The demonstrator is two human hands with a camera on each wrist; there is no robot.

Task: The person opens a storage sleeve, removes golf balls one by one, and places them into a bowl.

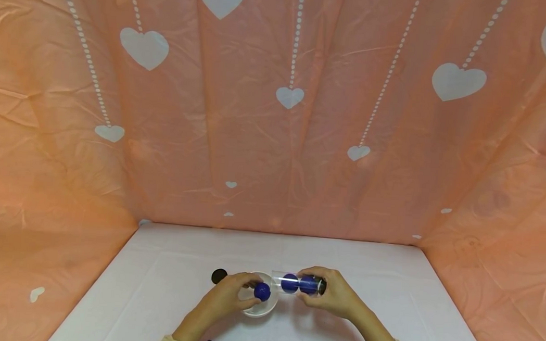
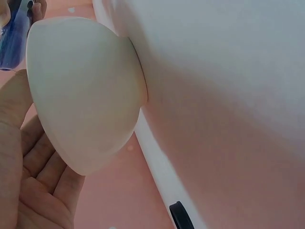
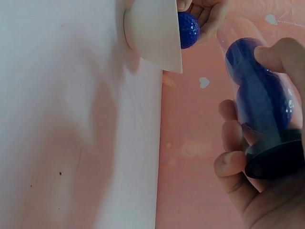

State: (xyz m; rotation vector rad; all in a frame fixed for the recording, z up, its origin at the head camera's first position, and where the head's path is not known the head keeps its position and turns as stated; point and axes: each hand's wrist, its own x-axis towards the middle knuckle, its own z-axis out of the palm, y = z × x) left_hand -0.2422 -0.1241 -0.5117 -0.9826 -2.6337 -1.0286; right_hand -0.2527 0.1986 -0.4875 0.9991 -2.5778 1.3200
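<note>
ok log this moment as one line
left hand: holds blue ball above white bowl | right hand: grips clear tube, two blue balls inside | black disc: on table, left of bowl

Balls [image 1: 262, 291] are blue, bowl [image 2: 86, 95] white, backdrop [image 1: 251, 138] heart-patterned.

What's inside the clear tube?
Two blue balls show inside the clear tube; the right hand and black cap cover parts of it, so anything behind those cannot be seen.
</note>
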